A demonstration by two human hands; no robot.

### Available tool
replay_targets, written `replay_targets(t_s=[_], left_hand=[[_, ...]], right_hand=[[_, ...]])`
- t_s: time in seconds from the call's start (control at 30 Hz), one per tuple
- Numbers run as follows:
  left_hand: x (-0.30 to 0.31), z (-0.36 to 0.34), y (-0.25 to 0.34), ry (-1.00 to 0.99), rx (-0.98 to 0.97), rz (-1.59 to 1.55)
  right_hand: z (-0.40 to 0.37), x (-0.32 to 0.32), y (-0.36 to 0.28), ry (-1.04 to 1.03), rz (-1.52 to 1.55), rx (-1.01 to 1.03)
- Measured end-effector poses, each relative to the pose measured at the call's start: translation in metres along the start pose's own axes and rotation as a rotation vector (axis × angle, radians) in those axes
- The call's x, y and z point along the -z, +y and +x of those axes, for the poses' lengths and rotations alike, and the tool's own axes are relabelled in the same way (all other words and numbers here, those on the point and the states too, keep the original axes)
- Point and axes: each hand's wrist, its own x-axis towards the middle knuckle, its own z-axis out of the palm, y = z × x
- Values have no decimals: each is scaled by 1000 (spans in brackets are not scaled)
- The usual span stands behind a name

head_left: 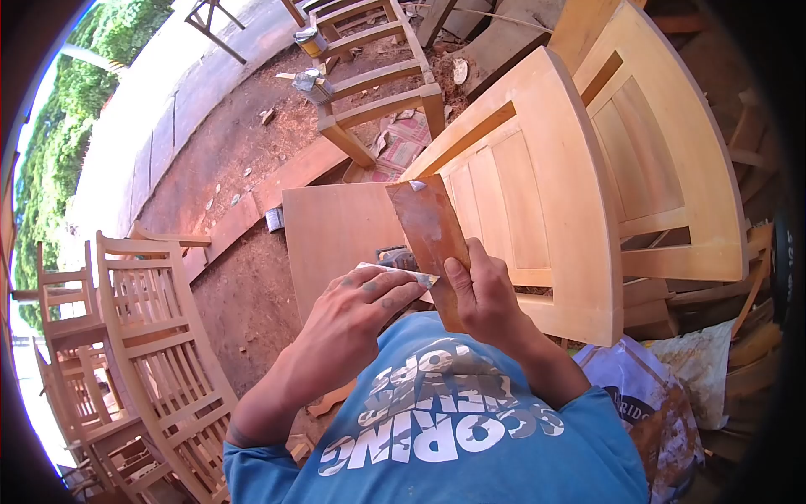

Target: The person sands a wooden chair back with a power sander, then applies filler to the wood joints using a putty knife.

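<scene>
My right hand grips a reddish-brown wooden board near its lower end, thumb on the face and fingers round the far edge. A small pale dab of paste sits at the board's top corner, with greyish smears below it. My left hand is closed on a thin whitish flat piece with grey smears, its tip right at the board's left edge. Grey stains mark the left fingers. Behind both hands lies a flat light-wood panel; a dark object on it is partly hidden.
Two large light-wood panelled frames lean at the right. A wooden frame stands ahead, with smeared cans at its side. Slatted chairs stack at the left. A small can stands beside the panel; a plastic bag lies lower right.
</scene>
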Motion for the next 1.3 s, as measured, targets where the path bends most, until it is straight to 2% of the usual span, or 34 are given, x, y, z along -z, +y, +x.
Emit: replay_targets(t_s=[0.4,0.7,0.8,0.93,1.03,1.13,1.2,1.3], left_hand=[[-18,-3,2,-62,41,-108],[-34,-19,-3,-52,153,-155],[-38,-23,-9,-80,162,-191],[-42,-30,-20,-109,194,-238],[-42,-34,-37,-164,205,-357],[-27,-26,-57,-258,236,-616],[-29,-25,-76,-204,257,-890],[-30,-22,-110,-76,229,-1205]], right_hand=[[-11,-1,8,60,-98,38],[-9,-11,15,-95,22,-165],[-9,-22,30,-77,-30,-101],[-5,-33,36,-104,-12,-168],[-1,-41,43,-92,-68,-178],[13,-36,35,-47,-94,-238],[24,-28,31,21,-161,-272],[36,-18,37,176,-227,-215]])
